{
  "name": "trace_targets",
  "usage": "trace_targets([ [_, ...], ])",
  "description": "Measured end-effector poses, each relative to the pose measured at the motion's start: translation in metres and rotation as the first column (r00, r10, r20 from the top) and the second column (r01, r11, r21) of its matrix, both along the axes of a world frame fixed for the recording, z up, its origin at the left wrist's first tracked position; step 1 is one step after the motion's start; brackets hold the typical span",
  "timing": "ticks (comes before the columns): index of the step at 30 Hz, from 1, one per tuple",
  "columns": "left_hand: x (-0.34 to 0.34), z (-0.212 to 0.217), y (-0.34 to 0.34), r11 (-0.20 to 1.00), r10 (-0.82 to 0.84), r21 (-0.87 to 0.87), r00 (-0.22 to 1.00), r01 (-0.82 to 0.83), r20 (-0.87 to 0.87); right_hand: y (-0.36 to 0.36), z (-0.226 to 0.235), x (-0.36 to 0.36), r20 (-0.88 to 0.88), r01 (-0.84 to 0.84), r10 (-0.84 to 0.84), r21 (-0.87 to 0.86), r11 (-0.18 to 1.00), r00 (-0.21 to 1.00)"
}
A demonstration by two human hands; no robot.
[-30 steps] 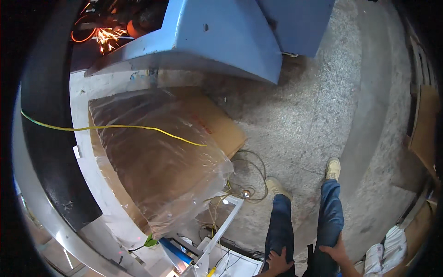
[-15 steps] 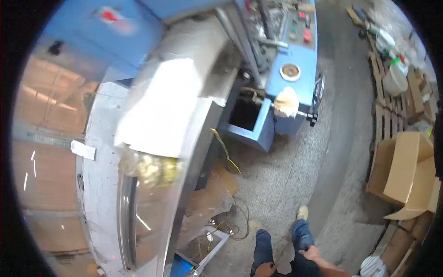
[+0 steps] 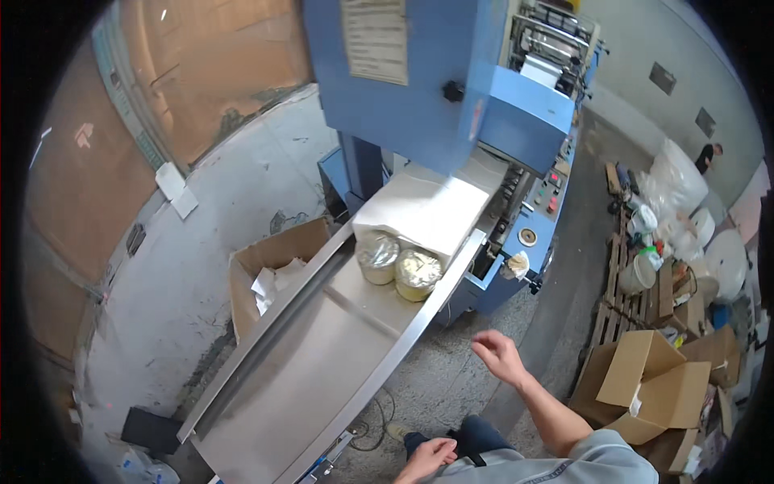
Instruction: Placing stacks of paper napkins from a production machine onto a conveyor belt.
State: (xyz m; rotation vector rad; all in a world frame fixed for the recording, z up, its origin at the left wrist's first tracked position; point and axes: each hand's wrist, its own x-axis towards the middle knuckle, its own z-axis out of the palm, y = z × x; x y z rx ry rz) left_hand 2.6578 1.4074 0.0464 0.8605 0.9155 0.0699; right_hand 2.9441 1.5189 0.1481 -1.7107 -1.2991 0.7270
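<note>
Two round bundles, a left one [image 3: 376, 256] and a right one [image 3: 418, 276], sit side by side on the long metal table [image 3: 306, 371], and their shiny tops hide whatever is inside. Just behind them a white sheet [image 3: 427, 211] glares so much that I can't make out its surface; its far part goes out of sight under the blue machine [image 3: 383, 109]. The table's lower end is cut off from my view, and its raised edge covers part of a carton [image 3: 244, 282] with white scraps [image 3: 272, 284] in it. Most of the left forearm is out of sight.

By the machine's side there's a ring [image 3: 527, 236] and, near it, a crumpled rag [image 3: 516, 266]. Over on the right, a big open carton [image 3: 657, 395] stands near a pallet [image 3: 611, 278] crowded with a bucket [image 3: 637, 276] and other clutter. Far off, a person [image 3: 706, 158] is too small to read. The table's other raised edge stands between the bundles and the right hand [image 3: 498, 357].

That hand is up over the floor [image 3: 476, 363], well apart from the bundles, fingers loosely bent and parted. The left hand [image 3: 433, 457] is low, near the lap, fingers curled; I can't tell whether they grip anything.
</note>
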Motion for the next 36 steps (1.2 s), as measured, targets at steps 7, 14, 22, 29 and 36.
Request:
trace_targets([
  [7,-0.021,0.157,0.111,0.892,0.25,0.365,0.964,-0.266,0.092,0.133,0.088,-0.048,0.488,-0.383,0.223,0.256,0.888,0.844],
  [14,0.027,0.144,0.247,0.465,0.691,0.628,0.699,-0.624,0.184,0.202,0.059,-0.017,0.723,-0.577,0.4,-0.002,0.817,0.563],
  [22,0.097,0.103,0.389,0.589,0.691,0.552,0.722,-0.591,0.036,0.226,0.058,0.002,0.706,-0.629,0.512,-0.12,0.768,0.49],
  [29,0.075,0.106,0.422,0.386,0.84,0.577,0.533,-0.72,0.102,0.236,0.059,0.009,0.706,-0.677,0.539,-0.116,0.727,0.459],
  [36,0.05,0.085,0.349,0.259,0.946,0.387,0.313,-0.885,0.085,0.237,0.051,0.022,0.691,-0.739,0.51,0.052,0.672,0.512],
])
